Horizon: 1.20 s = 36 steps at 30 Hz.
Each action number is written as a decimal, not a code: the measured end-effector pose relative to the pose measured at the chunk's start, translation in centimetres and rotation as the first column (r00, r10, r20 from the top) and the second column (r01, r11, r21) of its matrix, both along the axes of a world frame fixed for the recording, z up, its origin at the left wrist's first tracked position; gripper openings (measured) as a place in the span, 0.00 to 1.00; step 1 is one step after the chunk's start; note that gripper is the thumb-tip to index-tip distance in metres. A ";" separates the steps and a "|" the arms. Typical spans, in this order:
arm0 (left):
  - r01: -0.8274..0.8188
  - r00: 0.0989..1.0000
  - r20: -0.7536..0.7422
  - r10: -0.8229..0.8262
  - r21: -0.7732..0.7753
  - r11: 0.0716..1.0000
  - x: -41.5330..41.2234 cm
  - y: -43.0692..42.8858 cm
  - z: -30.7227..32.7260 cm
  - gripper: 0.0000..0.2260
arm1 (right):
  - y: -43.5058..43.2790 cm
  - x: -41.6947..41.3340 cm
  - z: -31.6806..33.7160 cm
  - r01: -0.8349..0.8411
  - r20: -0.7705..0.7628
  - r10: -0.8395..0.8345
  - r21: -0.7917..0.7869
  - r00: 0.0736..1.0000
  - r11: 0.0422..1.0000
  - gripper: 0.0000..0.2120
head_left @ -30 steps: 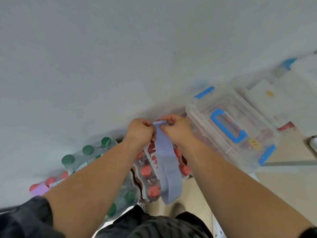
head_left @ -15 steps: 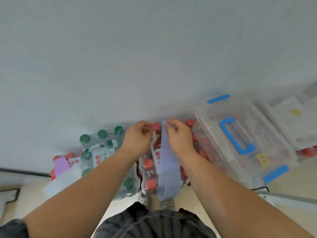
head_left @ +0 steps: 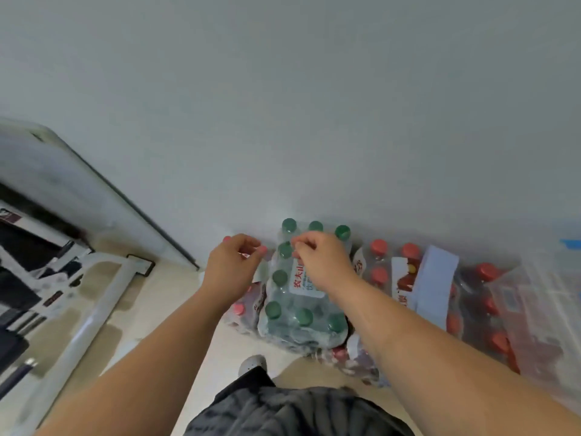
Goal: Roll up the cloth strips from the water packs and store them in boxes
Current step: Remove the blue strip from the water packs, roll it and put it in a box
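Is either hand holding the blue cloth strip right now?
No, the blue cloth strip lies across the red-capped pack, clear of the left hand and right hand.

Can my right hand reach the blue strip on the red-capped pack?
Probably yes: the blue strip lies uncovered atop the red-capped pack, to the right of the right hand, nothing between them.

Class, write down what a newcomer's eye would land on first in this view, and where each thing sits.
The left hand and right hand reach with curled fingers over the green-capped water pack standing at the wall, mid-frame. To its right a pale blue cloth strip lies across the red-capped packs.
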<state>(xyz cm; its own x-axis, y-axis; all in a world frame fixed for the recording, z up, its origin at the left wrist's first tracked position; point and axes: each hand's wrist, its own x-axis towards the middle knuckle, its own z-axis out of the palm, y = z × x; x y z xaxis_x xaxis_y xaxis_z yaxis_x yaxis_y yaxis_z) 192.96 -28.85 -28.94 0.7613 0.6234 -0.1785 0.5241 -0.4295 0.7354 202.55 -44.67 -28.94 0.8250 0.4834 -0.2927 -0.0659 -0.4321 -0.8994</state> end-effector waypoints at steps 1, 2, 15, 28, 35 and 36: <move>-0.017 1.000 -0.021 0.018 0.004 1.000 -0.8 1.5 -0.7 0.04 | 1.3 -0.3 -0.1 -0.017 0.011 0.017 -0.011 1.000 1.000 0.10; -0.027 0.999 -0.042 0.027 0.012 1.000 -1.6 3.1 -1.4 0.04 | 2.8 -0.6 -0.4 -0.030 0.019 0.031 -0.026 0.999 0.999 0.10; 0.375 0.861 -0.372 -0.347 0.005 0.927 -4.7 22.9 -12.6 0.10 | 19.9 -3.5 -8.4 -0.177 0.023 0.216 -0.494 0.976 0.851 0.13; 0.444 0.755 -0.471 -0.456 -0.144 0.884 -3.8 26.8 -23.0 0.17 | 24.2 -4.5 -19.1 -0.367 -0.086 0.451 -0.724 0.888 0.584 0.15; 0.209 0.836 -0.443 -0.325 -0.290 0.934 -2.9 26.4 -24.1 0.11 | 24.1 -5.8 -19.9 -0.300 -0.004 0.451 -0.751 0.893 0.588 0.12; 0.182 0.844 -0.440 -0.308 -0.304 0.935 -2.9 26.3 -24.2 0.09 | 24.1 -5.9 -19.9 -0.296 -0.002 0.446 -0.751 0.895 0.590 0.12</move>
